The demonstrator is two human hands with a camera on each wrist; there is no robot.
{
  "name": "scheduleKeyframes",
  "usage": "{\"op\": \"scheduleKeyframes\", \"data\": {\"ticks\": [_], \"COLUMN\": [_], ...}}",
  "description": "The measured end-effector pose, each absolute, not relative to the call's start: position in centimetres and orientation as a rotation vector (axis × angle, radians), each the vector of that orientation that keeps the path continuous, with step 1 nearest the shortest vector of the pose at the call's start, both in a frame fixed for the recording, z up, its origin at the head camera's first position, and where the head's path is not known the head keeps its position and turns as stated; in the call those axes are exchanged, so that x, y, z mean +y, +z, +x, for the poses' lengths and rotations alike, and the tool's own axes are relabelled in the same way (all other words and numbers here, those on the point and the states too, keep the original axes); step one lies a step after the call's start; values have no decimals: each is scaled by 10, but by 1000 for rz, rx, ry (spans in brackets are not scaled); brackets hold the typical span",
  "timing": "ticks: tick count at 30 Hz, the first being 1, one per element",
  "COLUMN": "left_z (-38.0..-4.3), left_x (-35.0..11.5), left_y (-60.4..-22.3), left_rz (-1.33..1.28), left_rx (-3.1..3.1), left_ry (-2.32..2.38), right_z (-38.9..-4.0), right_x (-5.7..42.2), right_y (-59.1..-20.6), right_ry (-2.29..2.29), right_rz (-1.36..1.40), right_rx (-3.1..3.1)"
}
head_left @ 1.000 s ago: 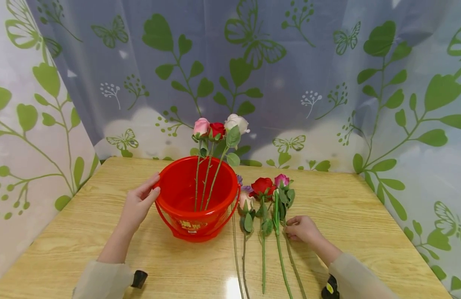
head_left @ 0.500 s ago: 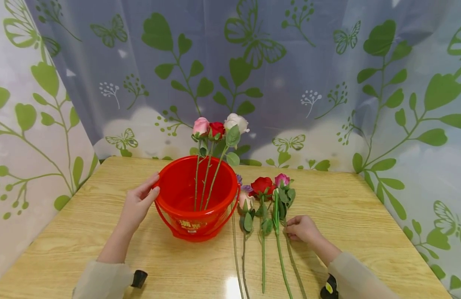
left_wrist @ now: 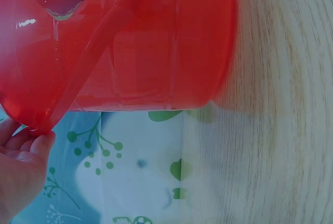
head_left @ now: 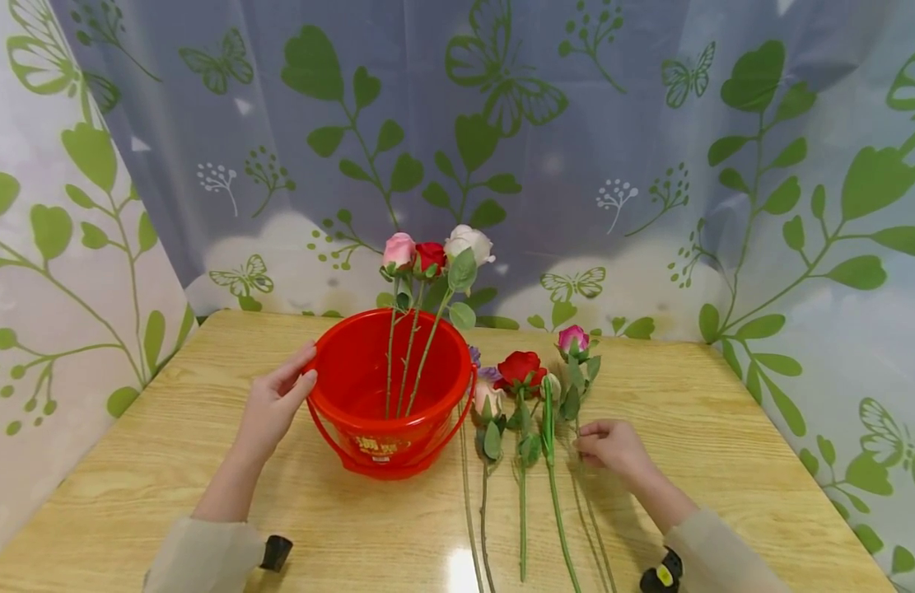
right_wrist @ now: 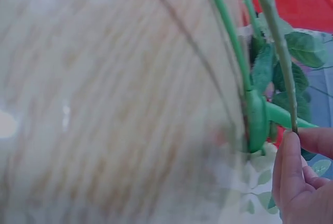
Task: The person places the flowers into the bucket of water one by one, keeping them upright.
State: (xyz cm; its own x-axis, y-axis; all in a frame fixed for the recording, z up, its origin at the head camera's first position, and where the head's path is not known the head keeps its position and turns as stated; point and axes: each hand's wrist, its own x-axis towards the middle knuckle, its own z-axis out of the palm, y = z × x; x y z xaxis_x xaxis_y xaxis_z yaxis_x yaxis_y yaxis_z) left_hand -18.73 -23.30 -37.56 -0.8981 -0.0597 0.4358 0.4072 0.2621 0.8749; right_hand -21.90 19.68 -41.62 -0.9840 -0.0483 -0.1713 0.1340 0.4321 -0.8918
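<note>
My left hand [head_left: 273,408] holds the red plastic bucket [head_left: 427,438] by the left side of its rim, thumb outside near the handle joint. Three roses stand in the bucket: a pink rose [head_left: 399,249], a red rose [head_left: 431,259] and a white rose [head_left: 469,244]. To the right, my right hand [head_left: 614,449] pinches the stem of a magenta rose [head_left: 573,339] between thumb and fingers, below its leaves. In the right wrist view, that stem [right_wrist: 283,52] appears slightly raised above the table.
Between bucket and right hand lie a purple flower [head_left: 489,373], a peach rose [head_left: 488,401], a large red rose [head_left: 521,371] and a whitish bud with a bright green stem [head_left: 557,506]. A patterned curtain [head_left: 539,181] hangs behind the wooden table [head_left: 724,461].
The magenta rose has shifted slightly right and up, away from the green-stemmed flower, with my right hand pinching its stem. The left hand and bucket have stayed in place.
</note>
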Motion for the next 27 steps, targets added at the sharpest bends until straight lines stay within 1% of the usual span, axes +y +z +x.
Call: {"op": "scheduleKeyframes", "data": {"ticks": [19, 27], "left_z": [-188, -187], "left_x": [-233, -233], "left_y": [-377, -376], "left_rz": [-318, -307], "left_rx": [-2160, -2167], "left_ry": [-1672, -1677], "right_z": [-203, -197], "right_x": [203, 202], "right_y": [-384, -361], "right_ry": [-1713, -1795], "right_rz": [-4, -70], "right_rx": [2475, 2431]}}
